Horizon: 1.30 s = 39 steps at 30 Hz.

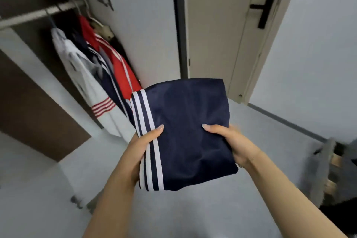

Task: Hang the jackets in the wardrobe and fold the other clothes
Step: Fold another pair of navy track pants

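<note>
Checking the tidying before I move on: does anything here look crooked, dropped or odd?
Nothing stands out. Both hands, left and right, hold the folded navy garment squarely; three jackets hang on the wardrobe rail.

The folded navy garment [185,133] is smooth cloth with a faint sheen — white stripes woven along one edge. The wardrobe rail [38,14] looks like pale metal; the door handle [265,8] matt black.
</note>
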Available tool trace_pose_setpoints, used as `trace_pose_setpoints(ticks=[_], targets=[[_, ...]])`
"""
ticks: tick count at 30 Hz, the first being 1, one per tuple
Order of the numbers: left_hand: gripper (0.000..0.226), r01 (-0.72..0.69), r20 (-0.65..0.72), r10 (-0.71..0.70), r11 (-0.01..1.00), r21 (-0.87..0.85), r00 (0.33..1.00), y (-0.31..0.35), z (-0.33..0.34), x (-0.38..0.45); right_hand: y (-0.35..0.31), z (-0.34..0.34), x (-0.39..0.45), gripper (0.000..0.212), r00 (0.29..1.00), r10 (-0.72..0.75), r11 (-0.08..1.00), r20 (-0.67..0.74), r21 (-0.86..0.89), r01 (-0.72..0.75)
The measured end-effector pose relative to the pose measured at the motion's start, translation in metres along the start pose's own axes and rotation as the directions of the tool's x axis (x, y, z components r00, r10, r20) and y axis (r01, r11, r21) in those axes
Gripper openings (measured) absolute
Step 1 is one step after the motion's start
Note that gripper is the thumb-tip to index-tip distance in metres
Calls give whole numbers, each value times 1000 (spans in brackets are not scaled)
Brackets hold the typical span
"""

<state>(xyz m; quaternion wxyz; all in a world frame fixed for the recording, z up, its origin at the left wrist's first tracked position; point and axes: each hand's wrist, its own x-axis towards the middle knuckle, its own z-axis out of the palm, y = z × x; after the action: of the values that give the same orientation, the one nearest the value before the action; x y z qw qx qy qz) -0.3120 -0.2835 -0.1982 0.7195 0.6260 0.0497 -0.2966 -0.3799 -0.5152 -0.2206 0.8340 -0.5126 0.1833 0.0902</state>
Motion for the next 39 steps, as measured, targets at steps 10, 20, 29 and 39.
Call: trace_pose_setpoints(ticks=[10, 20, 29, 39], targets=[[24, -264, -406, 211, 961, -80, 889, 169, -96, 6, -122, 170, 124, 55, 909, -45, 989, 415, -110, 99], [64, -589, -550, 509, 807, 39, 662, 349, -129, -8, -293, 315, 201, 47, 684, -282, 914, 673, -30, 406], [22, -784, -434, 783, 576, 232, 446, 562, -157, 20, -471, 438, 257, 39, 565, -483, 739, 669, -35, 673], [17, -719, -363, 720, 675, 167, 592, 722, -189, 138, -630, 522, 357, 78, 588, -646, 285, 486, -561, 777]])
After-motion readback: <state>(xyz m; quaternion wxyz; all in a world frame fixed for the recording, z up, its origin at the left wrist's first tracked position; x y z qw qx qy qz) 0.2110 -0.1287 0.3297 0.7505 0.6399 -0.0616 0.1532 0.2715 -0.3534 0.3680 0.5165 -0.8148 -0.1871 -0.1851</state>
